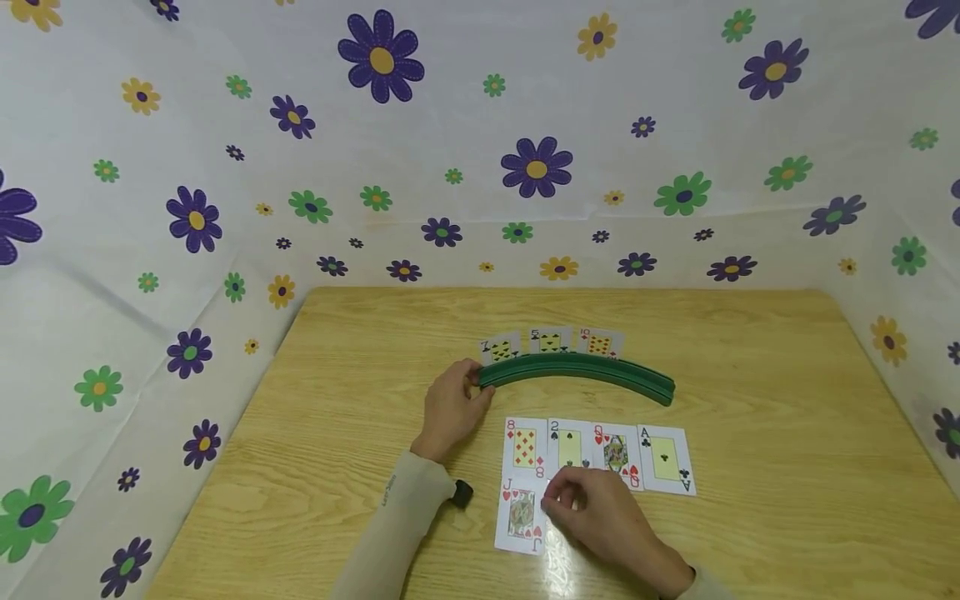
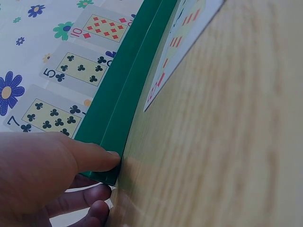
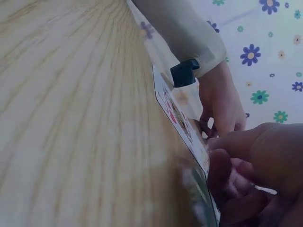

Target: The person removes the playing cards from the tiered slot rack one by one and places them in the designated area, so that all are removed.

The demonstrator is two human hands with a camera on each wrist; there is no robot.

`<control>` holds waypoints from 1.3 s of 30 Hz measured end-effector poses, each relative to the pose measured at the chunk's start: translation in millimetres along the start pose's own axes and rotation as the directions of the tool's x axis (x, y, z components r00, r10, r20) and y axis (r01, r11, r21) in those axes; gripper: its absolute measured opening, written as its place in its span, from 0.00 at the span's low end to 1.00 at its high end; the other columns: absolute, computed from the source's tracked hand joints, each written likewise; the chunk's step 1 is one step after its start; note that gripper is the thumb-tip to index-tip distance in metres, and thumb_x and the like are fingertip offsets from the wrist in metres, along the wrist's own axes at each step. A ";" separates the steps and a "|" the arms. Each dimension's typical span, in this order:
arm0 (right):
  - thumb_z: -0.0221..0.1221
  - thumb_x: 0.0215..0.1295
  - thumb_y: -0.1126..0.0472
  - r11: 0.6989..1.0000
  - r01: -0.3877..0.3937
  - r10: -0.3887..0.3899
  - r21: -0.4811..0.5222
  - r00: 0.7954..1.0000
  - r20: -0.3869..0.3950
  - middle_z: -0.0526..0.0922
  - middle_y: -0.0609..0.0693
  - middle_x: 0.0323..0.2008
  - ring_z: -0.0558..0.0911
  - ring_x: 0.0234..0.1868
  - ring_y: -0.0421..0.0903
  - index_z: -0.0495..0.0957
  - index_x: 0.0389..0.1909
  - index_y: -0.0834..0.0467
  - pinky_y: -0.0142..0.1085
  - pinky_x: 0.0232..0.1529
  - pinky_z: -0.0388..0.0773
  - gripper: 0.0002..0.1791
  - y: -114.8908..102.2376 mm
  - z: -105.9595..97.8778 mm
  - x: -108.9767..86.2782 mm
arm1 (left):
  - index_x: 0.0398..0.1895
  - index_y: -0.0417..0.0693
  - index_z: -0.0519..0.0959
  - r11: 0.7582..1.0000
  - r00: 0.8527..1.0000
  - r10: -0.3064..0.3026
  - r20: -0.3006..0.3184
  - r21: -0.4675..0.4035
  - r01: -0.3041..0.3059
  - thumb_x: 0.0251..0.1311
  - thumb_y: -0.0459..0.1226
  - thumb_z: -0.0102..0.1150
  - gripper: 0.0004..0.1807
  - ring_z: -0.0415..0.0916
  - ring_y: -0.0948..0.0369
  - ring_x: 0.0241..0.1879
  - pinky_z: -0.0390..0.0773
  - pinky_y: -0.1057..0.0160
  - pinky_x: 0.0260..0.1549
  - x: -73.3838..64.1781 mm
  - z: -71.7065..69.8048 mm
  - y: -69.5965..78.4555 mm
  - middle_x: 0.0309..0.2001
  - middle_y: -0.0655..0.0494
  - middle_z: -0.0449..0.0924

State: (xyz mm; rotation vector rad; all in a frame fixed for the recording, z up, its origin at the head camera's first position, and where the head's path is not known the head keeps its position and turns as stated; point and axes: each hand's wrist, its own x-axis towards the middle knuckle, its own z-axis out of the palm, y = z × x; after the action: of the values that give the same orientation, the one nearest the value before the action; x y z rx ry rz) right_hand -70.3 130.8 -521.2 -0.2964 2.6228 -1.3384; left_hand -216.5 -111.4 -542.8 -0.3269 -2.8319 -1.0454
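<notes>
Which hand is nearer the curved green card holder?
Left: the left hand grips one end of the holder; the right hand is apart from it, by the white jack of hearts card.

I've got the rack (image 1: 577, 367) on the counter (image 1: 787, 375), three cards (image 1: 551, 340) in it, four-card row (image 1: 606, 450) in front, jack (image 1: 519, 521) before the leftmost.

A curved green card holder (image 1: 577, 364) is set well in from the worktop (image 1: 787, 400) edges, with three cards (image 1: 551, 340) propped upright in it. Toward the near edge, four cards (image 1: 602, 455) are laid face up in a row, the jack of hearts (image 1: 519, 517) below.
</notes>
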 end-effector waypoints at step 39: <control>0.72 0.68 0.68 0.900 0.240 -0.428 -0.364 0.640 -0.638 0.88 0.57 0.35 0.83 0.27 0.48 0.88 0.49 0.63 0.24 0.30 0.71 0.10 28.9 -92.5 82.4 | 0.52 0.44 0.84 0.999 0.999 0.044 -0.033 -0.005 -0.044 0.68 0.36 0.75 0.14 0.70 0.65 0.29 0.67 0.67 0.30 -3.5 -1.8 2.8 0.43 0.50 0.88</control>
State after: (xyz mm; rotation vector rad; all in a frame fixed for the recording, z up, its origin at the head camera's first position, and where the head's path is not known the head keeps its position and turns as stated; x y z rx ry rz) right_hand -175.5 198.0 -497.1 -0.3846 3.5589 -1.4428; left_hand -212.4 -111.1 -540.2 -0.3670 -2.7804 -1.0410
